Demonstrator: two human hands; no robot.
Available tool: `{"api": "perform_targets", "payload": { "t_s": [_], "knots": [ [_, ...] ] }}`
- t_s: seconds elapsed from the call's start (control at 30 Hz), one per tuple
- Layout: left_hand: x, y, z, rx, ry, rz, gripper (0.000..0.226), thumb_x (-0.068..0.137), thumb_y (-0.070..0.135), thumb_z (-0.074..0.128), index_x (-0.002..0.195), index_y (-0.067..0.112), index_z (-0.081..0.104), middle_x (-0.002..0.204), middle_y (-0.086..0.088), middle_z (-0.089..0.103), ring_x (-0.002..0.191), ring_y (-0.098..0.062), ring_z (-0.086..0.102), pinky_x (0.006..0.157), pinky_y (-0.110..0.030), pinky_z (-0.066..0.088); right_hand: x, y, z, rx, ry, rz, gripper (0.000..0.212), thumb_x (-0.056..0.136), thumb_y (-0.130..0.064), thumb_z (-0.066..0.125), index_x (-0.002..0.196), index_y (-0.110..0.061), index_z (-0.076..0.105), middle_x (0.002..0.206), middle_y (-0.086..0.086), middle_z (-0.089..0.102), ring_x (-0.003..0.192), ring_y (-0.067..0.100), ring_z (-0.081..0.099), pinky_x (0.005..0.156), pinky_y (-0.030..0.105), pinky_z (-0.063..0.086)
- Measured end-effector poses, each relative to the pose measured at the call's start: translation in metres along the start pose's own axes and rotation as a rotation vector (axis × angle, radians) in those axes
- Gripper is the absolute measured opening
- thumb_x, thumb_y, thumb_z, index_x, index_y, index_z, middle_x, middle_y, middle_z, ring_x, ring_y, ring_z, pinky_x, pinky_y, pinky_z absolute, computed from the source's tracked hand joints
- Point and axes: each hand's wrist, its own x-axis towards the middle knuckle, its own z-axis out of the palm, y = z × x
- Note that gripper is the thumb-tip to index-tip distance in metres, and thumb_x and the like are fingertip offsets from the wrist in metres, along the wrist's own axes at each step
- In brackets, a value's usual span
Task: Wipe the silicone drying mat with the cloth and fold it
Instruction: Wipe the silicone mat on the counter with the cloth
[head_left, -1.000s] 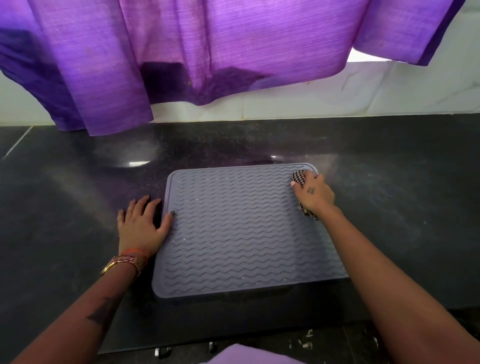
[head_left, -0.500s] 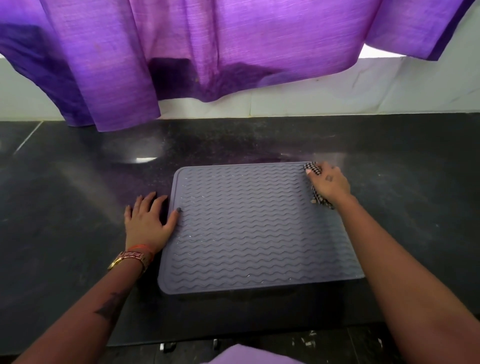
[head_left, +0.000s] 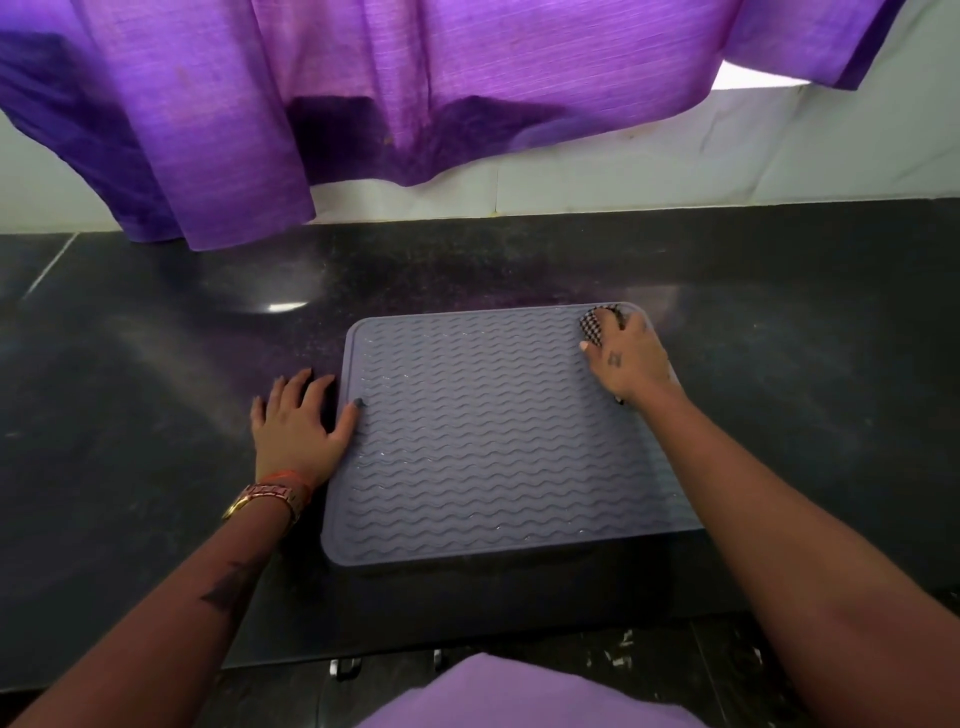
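A grey silicone drying mat (head_left: 483, 441) with wavy ridges lies flat on the black counter (head_left: 156, 389), small water drops glinting on it. My right hand (head_left: 628, 358) grips a bunched black-and-white checked cloth (head_left: 595, 327) and presses it on the mat's far right corner; most of the cloth is hidden under the hand. My left hand (head_left: 301, 421) lies flat on the counter at the mat's left edge, its thumb resting on the mat.
A purple curtain (head_left: 363, 104) hangs over the white tiled wall (head_left: 727, 166) behind the counter. The counter's front edge runs just below the mat. Purple clothing (head_left: 493, 696) shows at the bottom.
My right hand has slid the cloth from partway down the right edge up to the mat's far right corner. My left hand has stayed in place.
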Motion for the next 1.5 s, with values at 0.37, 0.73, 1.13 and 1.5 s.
{"api": "perform_targets", "payload": {
  "t_s": [0.37, 0.73, 1.13, 1.5],
  "knots": [
    [0.000, -0.004, 0.003, 0.008, 0.015, 0.001, 0.080, 0.076, 0.072, 0.019, 0.133, 0.023, 0.049, 0.145, -0.008, 0.041, 0.139, -0.031, 0.027, 0.114, -0.052, 0.014, 0.011, 0.003, 0.005, -0.016, 0.131, 0.143, 0.050, 0.095, -0.038, 0.044, 0.137, -0.013, 0.035, 0.132, 0.023, 0.036, 0.116, 0.042, 0.043, 0.093, 0.046, 0.041],
    [0.000, -0.003, 0.002, 0.005, 0.021, 0.002, 0.080, 0.075, 0.072, 0.019, 0.132, 0.024, 0.050, 0.145, -0.006, 0.041, 0.140, -0.029, 0.026, 0.115, -0.052, 0.013, 0.019, 0.012, -0.026, 0.483, -0.221, -0.205, 0.052, 0.089, -0.023, 0.063, 0.138, -0.026, 0.043, 0.139, 0.006, 0.045, 0.131, 0.022, 0.038, 0.102, 0.029, 0.033],
    [0.000, -0.004, 0.003, -0.006, 0.030, -0.002, 0.079, 0.076, 0.072, 0.020, 0.131, 0.025, 0.051, 0.144, -0.005, 0.042, 0.139, -0.028, 0.028, 0.115, -0.050, 0.013, 0.021, 0.022, 0.016, -0.069, 0.104, -0.283, 0.051, 0.092, -0.026, 0.050, 0.140, -0.036, 0.036, 0.139, 0.004, 0.041, 0.131, 0.027, 0.034, 0.112, 0.054, 0.007],
    [-0.001, -0.003, 0.004, -0.002, 0.039, -0.010, 0.077, 0.076, 0.072, 0.020, 0.129, 0.026, 0.052, 0.144, -0.004, 0.044, 0.139, -0.027, 0.029, 0.115, -0.050, 0.014, 0.018, 0.013, -0.027, 0.202, 0.064, -0.286, 0.033, 0.088, -0.028, 0.063, 0.117, -0.021, 0.050, 0.113, 0.005, 0.065, 0.100, 0.030, 0.060, 0.081, 0.040, 0.048]
  ]
}}
